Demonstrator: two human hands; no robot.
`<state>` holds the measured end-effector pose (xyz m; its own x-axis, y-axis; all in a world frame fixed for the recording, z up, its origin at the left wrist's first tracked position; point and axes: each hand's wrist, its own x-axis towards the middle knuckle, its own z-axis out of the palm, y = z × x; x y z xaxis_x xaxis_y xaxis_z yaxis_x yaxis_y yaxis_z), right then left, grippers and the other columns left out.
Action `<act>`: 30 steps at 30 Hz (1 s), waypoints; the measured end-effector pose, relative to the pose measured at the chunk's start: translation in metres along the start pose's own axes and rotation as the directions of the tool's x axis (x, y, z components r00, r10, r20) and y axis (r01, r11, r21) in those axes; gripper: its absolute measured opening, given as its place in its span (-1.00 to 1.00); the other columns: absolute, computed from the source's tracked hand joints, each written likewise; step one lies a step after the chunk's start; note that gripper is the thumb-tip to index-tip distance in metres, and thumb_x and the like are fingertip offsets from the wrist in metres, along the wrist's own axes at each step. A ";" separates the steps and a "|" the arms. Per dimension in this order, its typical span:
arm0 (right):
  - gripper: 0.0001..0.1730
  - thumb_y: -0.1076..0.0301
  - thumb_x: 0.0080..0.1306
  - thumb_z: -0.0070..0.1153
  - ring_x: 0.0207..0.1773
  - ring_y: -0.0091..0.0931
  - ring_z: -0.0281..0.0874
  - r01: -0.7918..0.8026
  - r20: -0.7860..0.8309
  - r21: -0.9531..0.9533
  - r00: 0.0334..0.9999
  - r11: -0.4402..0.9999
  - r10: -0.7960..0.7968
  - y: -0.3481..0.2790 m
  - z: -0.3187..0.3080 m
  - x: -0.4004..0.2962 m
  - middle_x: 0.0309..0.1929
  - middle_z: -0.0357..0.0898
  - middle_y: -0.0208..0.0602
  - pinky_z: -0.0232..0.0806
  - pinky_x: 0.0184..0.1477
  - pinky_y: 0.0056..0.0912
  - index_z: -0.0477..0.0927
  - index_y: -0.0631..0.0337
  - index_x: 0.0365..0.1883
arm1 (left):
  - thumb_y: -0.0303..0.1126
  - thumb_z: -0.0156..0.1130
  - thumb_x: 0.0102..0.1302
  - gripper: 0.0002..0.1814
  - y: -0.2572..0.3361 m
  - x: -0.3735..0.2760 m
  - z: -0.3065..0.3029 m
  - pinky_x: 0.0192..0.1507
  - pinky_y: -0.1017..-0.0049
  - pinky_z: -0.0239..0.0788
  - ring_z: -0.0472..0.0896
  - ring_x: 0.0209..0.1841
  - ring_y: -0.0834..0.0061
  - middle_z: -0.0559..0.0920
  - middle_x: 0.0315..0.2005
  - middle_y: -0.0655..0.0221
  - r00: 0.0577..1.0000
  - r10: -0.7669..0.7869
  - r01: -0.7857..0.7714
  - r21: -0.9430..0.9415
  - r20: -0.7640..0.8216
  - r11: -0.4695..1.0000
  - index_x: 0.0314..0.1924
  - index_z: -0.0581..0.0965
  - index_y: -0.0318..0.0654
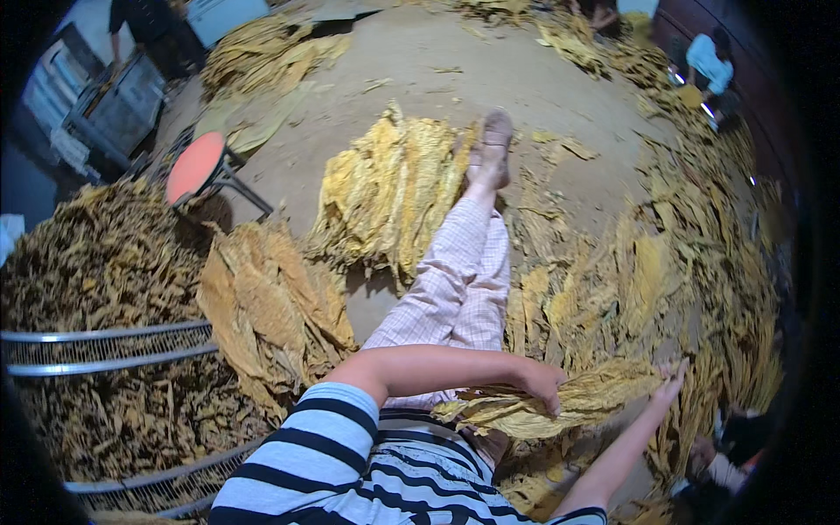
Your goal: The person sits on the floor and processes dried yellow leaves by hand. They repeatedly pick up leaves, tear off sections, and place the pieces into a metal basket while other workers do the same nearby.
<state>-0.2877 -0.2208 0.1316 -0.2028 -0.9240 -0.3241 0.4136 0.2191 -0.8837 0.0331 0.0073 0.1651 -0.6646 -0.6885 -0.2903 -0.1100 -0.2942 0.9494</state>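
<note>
Across my lap, to the right, lies a long bundle of dried yellow leaves [610, 394] that look like cured tobacco. My left hand [543, 386] reaches across my body and grips the bundle near its middle. At the far right end, my right hand [669, 384] holds the narrow tips of the same leaves; its fingers are partly blurred. Beside my outstretched legs [453, 275] lies a pile of bright yellow leaves [394, 190]. Another stack of browner flat leaves [269, 302] rests to the left of my knees.
Loose leaves [590, 295] cover the floor at right. An orange round stool [197, 167] stands at left, near a heap of crumpled leaves [98, 262] and metal-edged racks [105, 335]. Other people [712, 65] are at the far right, upper left [154, 29] and lower right [722, 459].
</note>
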 end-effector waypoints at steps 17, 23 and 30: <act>-0.69 0.07 0.28 -0.10 -0.39 -0.44 0.40 -0.112 -0.073 -0.309 0.993 0.944 0.094 0.009 -0.037 0.058 -0.53 0.42 -0.46 0.32 -0.22 -0.32 0.41 0.13 -0.25 | -0.35 0.35 -0.05 -0.66 0.010 -0.034 0.015 -0.44 0.48 0.27 0.43 -0.47 0.53 0.54 -0.50 0.35 0.992 0.100 -0.115 -0.257 -0.072 0.960 -0.34 0.50 -0.48; -0.74 0.17 0.24 -0.10 -0.54 -0.42 0.38 -0.189 -0.111 -0.436 0.981 0.880 0.156 0.015 -0.070 0.057 -0.55 0.38 -0.38 0.32 -0.48 -0.32 0.34 0.16 -0.25 | -0.37 0.35 -0.07 -0.65 0.008 -0.045 0.021 -0.41 0.49 0.29 0.44 -0.44 0.53 0.55 -0.47 0.35 0.992 0.081 -0.115 -0.404 -0.099 0.907 -0.29 0.51 -0.43; -0.77 0.27 0.20 -0.07 -0.61 -0.42 0.34 -0.291 -0.264 -0.629 0.952 0.721 0.154 0.042 -0.120 0.031 -0.56 0.35 -0.35 0.26 -0.59 -0.34 0.33 0.20 -0.24 | -0.37 0.26 -0.01 -0.37 0.015 -0.104 -0.005 -0.19 0.48 0.32 0.48 -0.25 0.41 0.51 -0.25 0.09 0.910 0.139 -0.259 -0.276 -0.391 0.925 -0.01 0.25 -0.65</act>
<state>-0.3829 -0.2023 0.0441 -0.3632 -0.7635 -0.5341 -0.2008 0.6239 -0.7553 0.1043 0.0714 0.2091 -0.3312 -0.9263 -0.1795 0.2748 -0.2767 0.9208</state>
